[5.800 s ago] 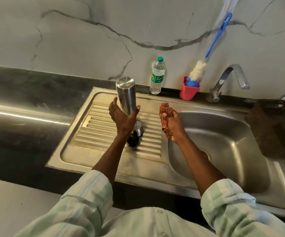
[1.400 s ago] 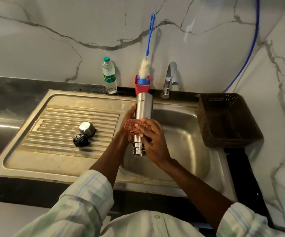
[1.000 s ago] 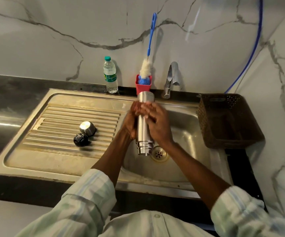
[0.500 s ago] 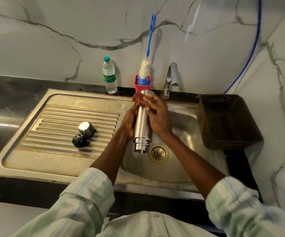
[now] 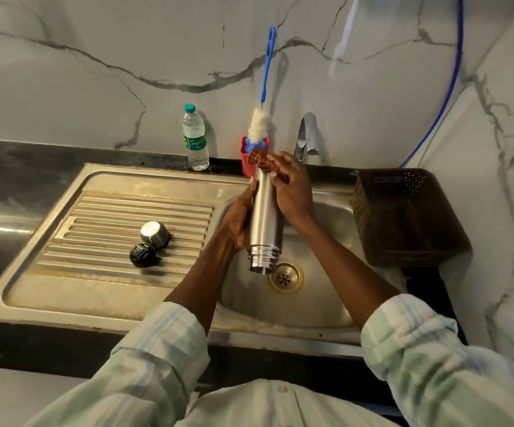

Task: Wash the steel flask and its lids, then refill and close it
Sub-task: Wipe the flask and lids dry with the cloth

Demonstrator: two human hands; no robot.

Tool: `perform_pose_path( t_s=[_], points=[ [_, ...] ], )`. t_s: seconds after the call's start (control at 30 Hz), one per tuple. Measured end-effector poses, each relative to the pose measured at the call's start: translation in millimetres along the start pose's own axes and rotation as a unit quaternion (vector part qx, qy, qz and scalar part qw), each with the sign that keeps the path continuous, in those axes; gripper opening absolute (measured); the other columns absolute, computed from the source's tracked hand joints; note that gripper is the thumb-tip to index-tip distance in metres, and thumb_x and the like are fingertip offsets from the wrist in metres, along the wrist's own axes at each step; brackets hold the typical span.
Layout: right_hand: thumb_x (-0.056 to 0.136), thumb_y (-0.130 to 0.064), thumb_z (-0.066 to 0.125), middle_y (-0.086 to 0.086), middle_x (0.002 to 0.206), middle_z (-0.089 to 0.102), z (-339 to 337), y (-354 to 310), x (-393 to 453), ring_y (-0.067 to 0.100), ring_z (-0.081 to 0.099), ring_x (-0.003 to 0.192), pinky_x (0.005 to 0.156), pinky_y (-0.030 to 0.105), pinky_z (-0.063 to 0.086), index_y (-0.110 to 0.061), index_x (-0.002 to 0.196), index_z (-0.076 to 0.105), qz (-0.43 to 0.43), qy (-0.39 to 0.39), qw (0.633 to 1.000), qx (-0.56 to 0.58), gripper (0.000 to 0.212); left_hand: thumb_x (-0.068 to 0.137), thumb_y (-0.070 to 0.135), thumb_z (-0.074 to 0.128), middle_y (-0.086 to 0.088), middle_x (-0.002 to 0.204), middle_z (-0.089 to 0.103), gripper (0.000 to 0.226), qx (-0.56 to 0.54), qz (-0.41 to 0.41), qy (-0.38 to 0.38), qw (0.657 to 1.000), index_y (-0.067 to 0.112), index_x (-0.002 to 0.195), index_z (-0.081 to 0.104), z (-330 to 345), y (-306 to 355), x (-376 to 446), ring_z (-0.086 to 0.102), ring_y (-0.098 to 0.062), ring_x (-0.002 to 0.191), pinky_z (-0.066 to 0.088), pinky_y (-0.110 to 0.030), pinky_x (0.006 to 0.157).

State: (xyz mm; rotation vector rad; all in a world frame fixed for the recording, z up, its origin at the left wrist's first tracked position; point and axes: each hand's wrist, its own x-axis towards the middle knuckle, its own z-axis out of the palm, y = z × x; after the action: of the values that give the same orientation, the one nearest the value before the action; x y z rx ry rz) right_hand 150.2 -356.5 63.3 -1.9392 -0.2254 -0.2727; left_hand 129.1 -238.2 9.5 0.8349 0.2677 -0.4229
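The steel flask (image 5: 264,223) is held upside down over the sink basin (image 5: 320,303), its open threaded mouth pointing at the drain (image 5: 285,277). My left hand (image 5: 238,220) grips its body from the left. My right hand (image 5: 291,186) presses a red checked scrub cloth (image 5: 255,156) against the flask's upturned base. A steel lid (image 5: 154,234) and a black inner lid (image 5: 142,255) lie side by side on the ribbed drainboard (image 5: 95,229).
A plastic water bottle (image 5: 194,138) stands at the back wall. A red cup (image 5: 245,161) holds a blue-handled bottle brush (image 5: 265,75). The tap (image 5: 306,134) rises behind my hands. A brown basket (image 5: 403,217) sits right of the basin.
My right hand has slid the cloth up the flask from its lower body to the upturned base. The flask stays inverted over the drain in my left hand.
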Motion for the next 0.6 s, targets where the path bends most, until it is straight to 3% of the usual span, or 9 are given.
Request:
perform_pose_path(
  t_s=[0.07, 0.13, 0.23, 0.37, 0.47, 0.5, 0.57, 0.6],
  points=[
    [0.095, -0.01, 0.056, 0.001, 0.144, 0.046, 1, 6, -31, 0.008, 0.037, 0.13, 0.11, 0.026, 0.032, -0.022, 0.134, 0.058, -0.035, -0.033, 0.999, -0.004, 0.04, 0.082, 0.044, 0.075, -0.01, 0.098, 0.07, 0.058, -0.013, 0.011, -0.005, 1.0, 0.008, 0.123, 0.058, 0, 7, -4, 0.069, -0.021, 0.081, 0.06, -0.034, 0.072],
    [0.096, -0.013, 0.054, -0.003, 0.146, 0.045, 3, 18, -76, 0.014, 0.037, 0.136, 0.113, 0.032, 0.035, -0.023, 0.137, 0.056, -0.076, -0.074, 0.994, -0.001, 0.042, 0.086, 0.051, 0.067, -0.008, 0.09, 0.071, 0.056, -0.013, 0.004, 0.042, 0.999, 0.008, 0.121, 0.057, -12, 9, 2, 0.07, -0.018, 0.073, 0.06, -0.031, 0.063],
    [0.092, -0.006, 0.057, -0.003, 0.144, 0.048, 4, 25, -122, 0.017, 0.036, 0.138, 0.114, 0.036, 0.036, -0.018, 0.135, 0.057, -0.116, -0.104, 0.988, -0.022, 0.045, 0.089, 0.062, 0.06, -0.014, 0.107, 0.064, 0.078, 0.03, -0.01, 0.115, 0.993, 0.007, 0.141, 0.044, -28, 3, 7, 0.068, -0.024, 0.087, 0.06, -0.038, 0.071],
    [0.094, -0.004, 0.058, 0.0, 0.145, 0.046, 4, 17, -58, 0.006, 0.029, 0.135, 0.113, 0.022, 0.025, -0.018, 0.134, 0.059, -0.054, -0.059, 0.996, -0.042, 0.042, 0.101, 0.048, 0.046, -0.002, 0.095, 0.069, 0.041, -0.007, -0.041, 0.048, 0.998, 0.013, 0.118, 0.058, -12, -2, 2, 0.069, -0.014, 0.082, 0.059, -0.028, 0.072],
    [0.096, -0.009, 0.056, 0.003, 0.144, 0.048, -1, 10, 0, 0.012, 0.038, 0.132, 0.115, 0.033, 0.033, -0.017, 0.133, 0.059, 0.005, -0.016, 0.999, -0.027, 0.039, 0.087, 0.059, 0.061, -0.014, 0.105, 0.067, 0.064, 0.017, -0.029, 0.023, 0.999, 0.009, 0.127, 0.059, 1, -5, -7, 0.067, -0.026, 0.09, 0.058, -0.038, 0.082],
    [0.096, -0.009, 0.055, 0.003, 0.143, 0.048, -2, 4, 6, 0.009, 0.039, 0.129, 0.113, 0.027, 0.035, -0.015, 0.133, 0.059, 0.013, -0.012, 1.0, -0.021, 0.038, 0.088, 0.056, 0.065, -0.017, 0.113, 0.065, 0.067, 0.025, -0.028, 0.019, 0.999, 0.009, 0.134, 0.056, 4, -5, -6, 0.066, -0.029, 0.096, 0.057, -0.042, 0.087],
    [0.095, -0.008, 0.056, 0.002, 0.142, 0.05, -3, -1, 4, 0.001, 0.038, 0.121, 0.1, 0.003, 0.032, -0.014, 0.13, 0.061, -0.002, -0.022, 1.0, -0.012, 0.036, 0.09, 0.048, 0.07, -0.019, 0.127, 0.06, 0.071, -0.008, -0.018, -0.015, 1.0, 0.009, 0.145, 0.048, 6, -4, -8, 0.062, -0.032, 0.111, 0.05, -0.048, 0.098],
    [0.095, -0.008, 0.057, 0.002, 0.141, 0.051, -2, 0, -6, 0.001, 0.037, 0.121, 0.096, -0.001, 0.029, -0.015, 0.129, 0.062, -0.023, -0.016, 0.999, -0.016, 0.035, 0.091, 0.045, 0.07, -0.019, 0.127, 0.061, 0.069, -0.004, 0.002, 0.002, 1.0, 0.008, 0.145, 0.048, 4, -2, -4, 0.062, -0.031, 0.112, 0.05, -0.048, 0.099]
  ],
)
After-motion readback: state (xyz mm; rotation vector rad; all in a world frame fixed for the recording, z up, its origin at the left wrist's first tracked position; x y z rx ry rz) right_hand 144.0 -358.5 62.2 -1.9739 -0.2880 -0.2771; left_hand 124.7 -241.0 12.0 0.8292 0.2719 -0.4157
